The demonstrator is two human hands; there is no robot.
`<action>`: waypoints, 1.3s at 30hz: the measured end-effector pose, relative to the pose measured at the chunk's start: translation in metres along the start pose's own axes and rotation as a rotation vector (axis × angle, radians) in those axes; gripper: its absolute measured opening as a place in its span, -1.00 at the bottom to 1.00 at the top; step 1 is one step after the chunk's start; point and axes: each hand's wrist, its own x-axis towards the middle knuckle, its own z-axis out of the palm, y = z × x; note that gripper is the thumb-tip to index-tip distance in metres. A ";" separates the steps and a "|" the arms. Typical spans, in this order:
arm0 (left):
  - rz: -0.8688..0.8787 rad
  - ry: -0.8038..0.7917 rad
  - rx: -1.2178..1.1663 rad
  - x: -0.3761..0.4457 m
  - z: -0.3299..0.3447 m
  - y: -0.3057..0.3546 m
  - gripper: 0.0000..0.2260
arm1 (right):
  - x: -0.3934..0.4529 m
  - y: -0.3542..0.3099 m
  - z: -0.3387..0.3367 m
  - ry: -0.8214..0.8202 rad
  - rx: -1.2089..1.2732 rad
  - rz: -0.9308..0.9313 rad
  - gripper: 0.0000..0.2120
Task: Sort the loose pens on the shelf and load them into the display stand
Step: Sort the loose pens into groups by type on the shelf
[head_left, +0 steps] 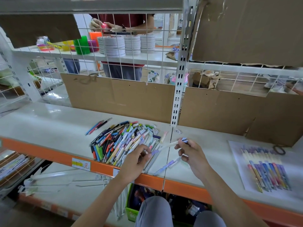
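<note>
A heap of loose pens [121,140] in many colours lies on the white shelf [49,128]. My left hand [136,159] is at the heap's right edge, its fingertips pinching the purple end of a pale pen [165,146]. My right hand [190,154] grips the same pen's other end and holds a few purple-tipped pens [185,139] in its fingers. One purple pen [167,166] lies on the shelf between my hands. Sorted pens [268,174] lie in a row on a white sheet [237,161] at the right. No display stand is recognisable.
Three pens [98,126] lie apart, left of the heap. Cardboard panels [118,97] line the back of the shelf. The shelf's orange front edge [49,153] carries price tags. Beyond the wire grid, a person stands by stacks of tape rolls [126,44].
</note>
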 end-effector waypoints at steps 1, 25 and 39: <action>-0.004 -0.008 -0.008 0.000 0.001 0.002 -0.90 | -0.001 0.000 0.001 -0.029 -0.027 0.008 -0.88; -0.035 0.064 -0.008 0.007 0.040 0.028 -0.89 | -0.013 0.011 0.010 0.117 -0.015 0.043 -0.82; -0.428 -0.143 -0.332 0.010 -0.015 0.023 -0.69 | 0.011 -0.025 -0.039 0.276 0.209 0.048 -0.76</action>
